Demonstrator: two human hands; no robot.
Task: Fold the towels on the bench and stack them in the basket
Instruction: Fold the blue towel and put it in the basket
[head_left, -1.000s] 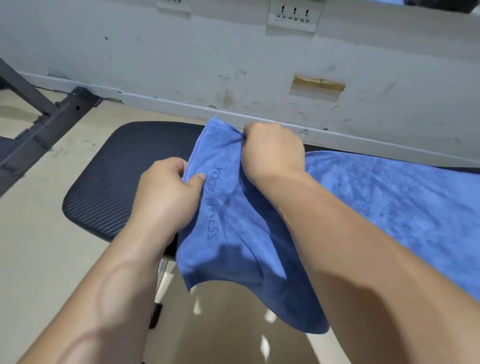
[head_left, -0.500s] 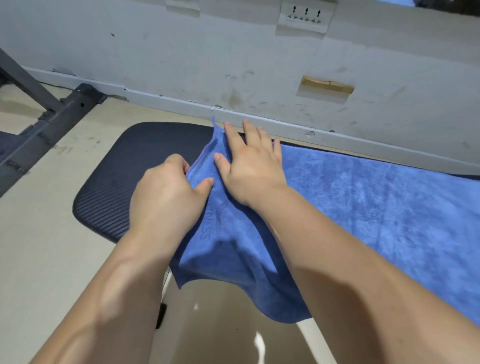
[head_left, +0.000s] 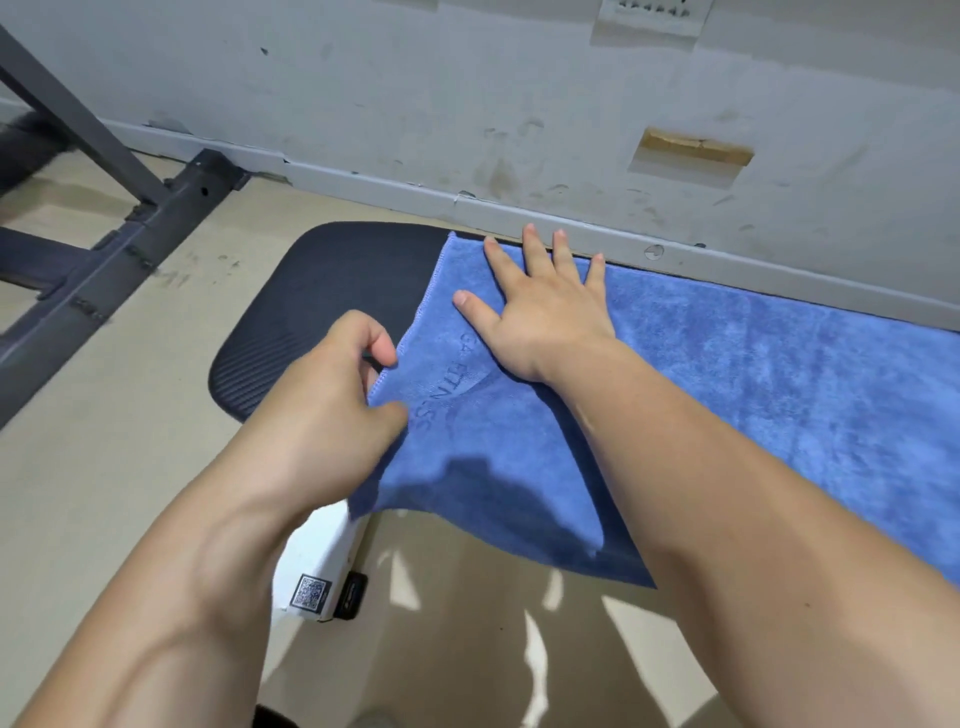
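Pressing flat where a second ago it bunched the cloth in a fist, your right hand (head_left: 545, 312) now spreads its fingers wide on the blue towel (head_left: 727, 374), holding nothing. Your left hand (head_left: 332, 410) pinches the near edge between thumb and fingers. The towel lies smoothed along the black bench (head_left: 322, 306), its near side drooping over the edge; folding looks ready to begin. No basket is in view.
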